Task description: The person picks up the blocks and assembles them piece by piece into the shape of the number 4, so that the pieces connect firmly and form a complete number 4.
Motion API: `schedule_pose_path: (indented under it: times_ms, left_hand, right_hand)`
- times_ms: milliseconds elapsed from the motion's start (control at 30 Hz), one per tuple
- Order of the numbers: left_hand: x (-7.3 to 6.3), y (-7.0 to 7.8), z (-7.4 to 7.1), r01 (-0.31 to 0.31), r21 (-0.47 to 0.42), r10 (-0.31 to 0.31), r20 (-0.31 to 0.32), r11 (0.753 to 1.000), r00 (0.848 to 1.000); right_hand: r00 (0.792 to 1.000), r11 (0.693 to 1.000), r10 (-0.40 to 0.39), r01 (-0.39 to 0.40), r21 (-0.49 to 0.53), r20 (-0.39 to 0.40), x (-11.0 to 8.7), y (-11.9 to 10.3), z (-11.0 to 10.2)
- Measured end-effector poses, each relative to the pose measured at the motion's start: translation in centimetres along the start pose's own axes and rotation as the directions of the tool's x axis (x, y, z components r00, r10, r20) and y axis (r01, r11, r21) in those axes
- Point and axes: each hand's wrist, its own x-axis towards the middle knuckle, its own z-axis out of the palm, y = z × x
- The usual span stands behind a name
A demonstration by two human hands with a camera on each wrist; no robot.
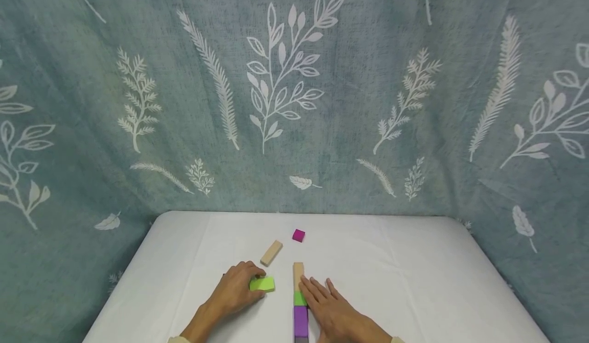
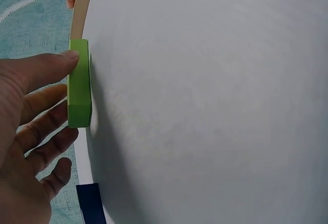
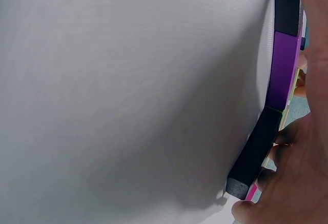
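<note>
My left hand (image 1: 239,284) pinches a lime green block (image 1: 262,284) between thumb and fingers. The left wrist view shows the thumb on one face of that block (image 2: 79,88). My right hand (image 1: 333,312) lies with fingers extended along a row of blocks: plain wood (image 1: 298,274), green (image 1: 299,298), purple (image 1: 301,321) and a dark block (image 1: 301,340) nearest me. In the right wrist view its fingertips touch a black block (image 3: 254,155) angled off the purple block's (image 3: 283,70) end; from the head view I cannot make out that black block.
A loose wooden block (image 1: 271,253) lies slantwise beyond the left hand. Farther back sits a magenta block (image 1: 298,235). A dark blue block (image 2: 91,203) shows near the left hand's little finger. The white tabletop (image 1: 414,261) meets a leaf-patterned cloth (image 1: 340,128).
</note>
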Motion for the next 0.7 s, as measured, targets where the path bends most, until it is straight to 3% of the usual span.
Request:
schedule_pose_path:
  times_ms: [200, 533, 700]
  left_hand:
    - [-0.34, -0.14, 0.21, 0.011, -0.014, -0.010, 0.017, 1.000, 1.000]
    - [0.05, -0.23, 0.32, 0.003, -0.033, -0.002, 0.030, 0.999, 1.000]
    - [0.20, -0.28, 0.26, -0.009, -0.039, 0.010, 0.042, 0.999, 0.999]
  right_hand:
    - [0.999, 1.000, 0.023, -0.023, -0.002, 0.046, 0.19, -0.04, 0.23]
    - [1.000, 0.999, -0.006, 0.006, -0.045, 0.007, 0.13, 0.12, 0.28]
    - [1.000, 0.999, 0.011, -0.010, -0.035, 0.025, 0.14, 0.14, 0.12]
